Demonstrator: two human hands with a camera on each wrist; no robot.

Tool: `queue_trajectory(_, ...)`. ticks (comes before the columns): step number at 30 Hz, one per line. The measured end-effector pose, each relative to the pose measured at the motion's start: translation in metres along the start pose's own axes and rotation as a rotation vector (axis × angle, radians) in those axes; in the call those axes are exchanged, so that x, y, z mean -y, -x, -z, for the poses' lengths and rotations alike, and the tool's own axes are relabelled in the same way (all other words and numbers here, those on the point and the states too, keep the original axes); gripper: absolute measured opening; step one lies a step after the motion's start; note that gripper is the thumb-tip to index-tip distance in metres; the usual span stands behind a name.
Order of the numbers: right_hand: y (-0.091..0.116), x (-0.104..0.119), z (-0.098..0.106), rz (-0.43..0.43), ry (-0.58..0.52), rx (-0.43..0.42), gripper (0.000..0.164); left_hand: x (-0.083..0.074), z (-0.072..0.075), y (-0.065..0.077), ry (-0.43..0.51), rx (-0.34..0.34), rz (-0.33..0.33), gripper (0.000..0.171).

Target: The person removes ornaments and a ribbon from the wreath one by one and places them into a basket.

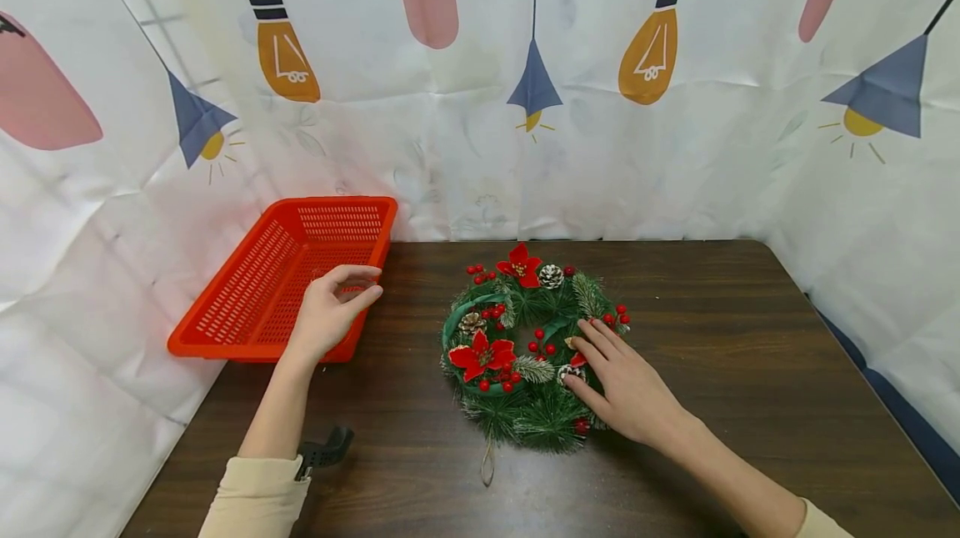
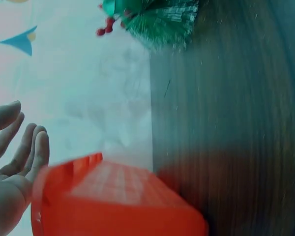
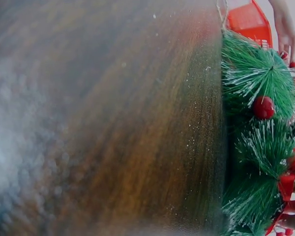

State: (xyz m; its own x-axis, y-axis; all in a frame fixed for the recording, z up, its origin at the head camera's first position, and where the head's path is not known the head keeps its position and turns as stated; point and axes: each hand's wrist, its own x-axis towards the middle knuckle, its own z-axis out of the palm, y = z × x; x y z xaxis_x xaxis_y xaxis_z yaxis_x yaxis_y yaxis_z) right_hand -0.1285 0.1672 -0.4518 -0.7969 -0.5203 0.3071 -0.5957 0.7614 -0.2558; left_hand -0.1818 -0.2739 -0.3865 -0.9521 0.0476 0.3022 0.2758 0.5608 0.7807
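A green Christmas wreath lies on the table, trimmed with red poinsettias, red berries and frosted pine cones. On its left side a smooth green loop curves over the needles. My right hand rests on the wreath's right side, fingers extended and thumb near a pine cone. In the right wrist view its fingertips are partly cut off beside red petals. My left hand is raised by the right rim of a red plastic basket, fingers loosely bent and holding nothing.
The basket stands at the table's back left, against a white curtain printed with lamps. A twine loop sticks out from the wreath's near side. The brown wooden table extends to the right.
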Motion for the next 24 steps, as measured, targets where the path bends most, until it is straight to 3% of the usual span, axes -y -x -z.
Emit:
queue_trajectory(4,0.0,0.0,0.0,-0.001,-0.001,-0.002,0.064,-0.014,-0.012,0.004,-0.001,0.001,-0.054,0.029)
queue_trajectory(8,0.0,0.0,0.0,-0.004,-0.002,-0.003,0.064,-0.015,-0.023,0.006,0.005,0.017,-0.076,0.028)
queue_trajectory(16,0.001,0.0,0.0,-0.005,-0.005,-0.004,0.064,-0.022,-0.042,0.014,0.058,0.109,-0.066,0.025)
queue_trajectory(24,0.001,0.0,0.0,-0.008,-0.008,0.002,0.064,-0.018,-0.058,0.023,0.032,0.104,-0.038,0.024)
